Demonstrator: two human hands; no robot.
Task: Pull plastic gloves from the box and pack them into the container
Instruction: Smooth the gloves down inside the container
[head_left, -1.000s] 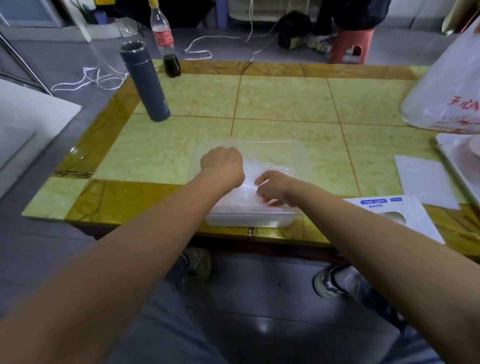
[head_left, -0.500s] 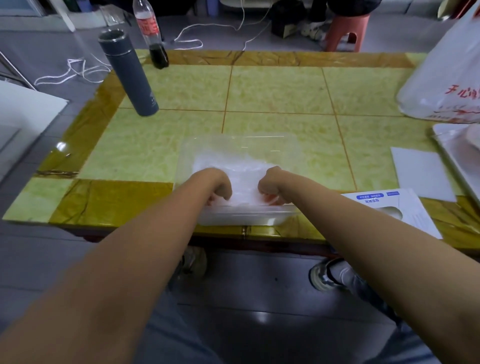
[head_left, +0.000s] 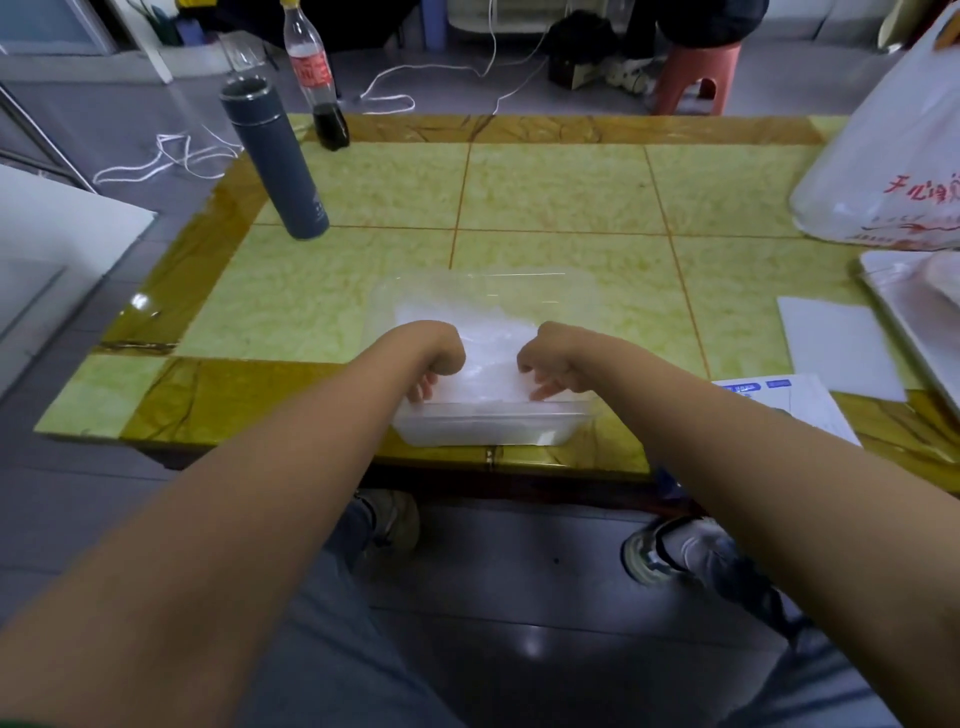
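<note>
Both hands have drawn back since a second ago, from the middle of the container to its near side, and the fingers now hook downward instead of balling into fists. Head view: the left hand (head_left: 435, 357) sits at 9 o'clock over the heap of plastic gloves (head_left: 488, 345), knuckles up and fingers curled under, with the tips on the film. The right hand (head_left: 555, 361) mirrors it at 3 o'clock, its fingers clawed down and one fingertip on the gloves just inside the near rim. Whether either hand pinches the film or only presses on it, I cannot tell (the curled fingers hide the contact). The gloves lie crumpled inside the clear container (head_left: 491, 434), which stands at 6 o'clock on the table (head_left: 561, 192), close to its near edge. The glove box (head_left: 795, 402) lies flat at 4 o'clock, partly under the right forearm. A grey flask (head_left: 275, 166) stands at 10 o'clock, a cola bottle (head_left: 317, 83) at 11, and a plastic bag (head_left: 893, 150) at 2. White paper (head_left: 836, 345) lies at 3 o'clock beside a tray (head_left: 898, 306)
</note>
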